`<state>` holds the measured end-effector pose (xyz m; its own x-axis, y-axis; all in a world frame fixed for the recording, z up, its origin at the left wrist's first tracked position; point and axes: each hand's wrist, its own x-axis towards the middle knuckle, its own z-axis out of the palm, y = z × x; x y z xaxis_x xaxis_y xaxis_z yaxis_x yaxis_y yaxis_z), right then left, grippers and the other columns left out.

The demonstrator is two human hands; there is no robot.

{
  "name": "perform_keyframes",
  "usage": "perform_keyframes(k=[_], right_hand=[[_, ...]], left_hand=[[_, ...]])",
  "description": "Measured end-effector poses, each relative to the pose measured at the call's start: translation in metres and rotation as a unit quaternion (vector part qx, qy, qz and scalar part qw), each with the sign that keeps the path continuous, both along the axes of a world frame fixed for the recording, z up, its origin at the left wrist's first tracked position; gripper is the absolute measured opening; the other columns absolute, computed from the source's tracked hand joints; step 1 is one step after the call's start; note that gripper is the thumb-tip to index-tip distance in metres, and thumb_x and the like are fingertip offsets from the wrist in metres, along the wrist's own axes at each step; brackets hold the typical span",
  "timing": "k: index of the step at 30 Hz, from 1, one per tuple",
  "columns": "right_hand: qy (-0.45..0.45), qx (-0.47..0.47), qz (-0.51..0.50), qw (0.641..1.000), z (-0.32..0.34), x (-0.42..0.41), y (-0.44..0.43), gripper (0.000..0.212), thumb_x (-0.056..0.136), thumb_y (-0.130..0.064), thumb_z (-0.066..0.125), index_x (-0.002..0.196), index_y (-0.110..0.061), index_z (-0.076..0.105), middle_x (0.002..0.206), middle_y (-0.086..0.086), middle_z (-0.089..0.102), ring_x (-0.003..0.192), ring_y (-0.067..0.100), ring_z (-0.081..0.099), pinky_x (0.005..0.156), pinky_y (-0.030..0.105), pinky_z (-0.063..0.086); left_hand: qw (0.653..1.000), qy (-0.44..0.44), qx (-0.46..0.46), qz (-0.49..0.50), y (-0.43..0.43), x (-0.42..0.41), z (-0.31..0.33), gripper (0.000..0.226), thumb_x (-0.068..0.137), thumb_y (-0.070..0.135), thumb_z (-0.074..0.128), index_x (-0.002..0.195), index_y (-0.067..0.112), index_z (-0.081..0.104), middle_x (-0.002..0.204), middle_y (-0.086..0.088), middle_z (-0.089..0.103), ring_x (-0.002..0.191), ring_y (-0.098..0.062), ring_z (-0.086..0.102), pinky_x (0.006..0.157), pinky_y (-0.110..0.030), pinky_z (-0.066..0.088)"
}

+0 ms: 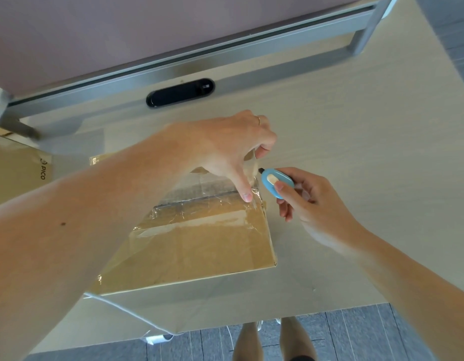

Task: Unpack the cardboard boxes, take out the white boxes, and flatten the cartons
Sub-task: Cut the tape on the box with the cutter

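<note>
Pale wood table (pixel 355 152) is carrying one taped carton (pixel 199 246) at centre, lying flat with the top face up. A second carton (pixel 14 168) is sitting at the far left, and a black oval device (pixel 180 93) is lying beyond them.

The left hand (pixel 233 152) is reaching across the carton. Its fingers are curling round a lifted flap corner at the far right end, and the thumb (pixel 247 195) is pressing down on the clear tape (pixel 199 214). The right hand (pixel 309 199) is gripping a small blue cutter (pixel 277 183), forefinger on its slider, with the tip pointing left.

Key geometry: the taped seam (pixel 199 200) is running left-right across the top. The cutter tip is sitting just beside its right end, close to the left thumb. The right hand is the nearer one to that end, so my guess is a right-to-left slit along the seam.

Risk: the thumb is lying right on the cut line.

No white boxes are showing. The carton is looking closed apart from that corner.
</note>
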<state>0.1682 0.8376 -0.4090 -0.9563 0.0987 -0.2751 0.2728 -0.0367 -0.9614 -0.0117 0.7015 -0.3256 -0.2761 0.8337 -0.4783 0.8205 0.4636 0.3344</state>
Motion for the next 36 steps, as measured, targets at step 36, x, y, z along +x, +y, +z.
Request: perform_keyframes(k=[36], right_hand=[[0.017, 0.136, 0.042, 0.99, 0.01, 0.01, -0.005, 0.015, 0.107, -0.031, 0.056, 0.11, -0.027, 0.07, 0.065, -0.013, 0.056, 0.054, 0.007, 0.05, 0.055, 0.025, 0.044]], left_hand=[[1.0, 0.002, 0.019, 0.003, -0.002, -0.002, -0.007, 0.073, 0.045, 0.072, 0.09, 0.087, 0.037, 0.042, 0.106, 0.02, 0.046, 0.097, -0.011, 0.043, 0.062, -0.03, 0.035]])
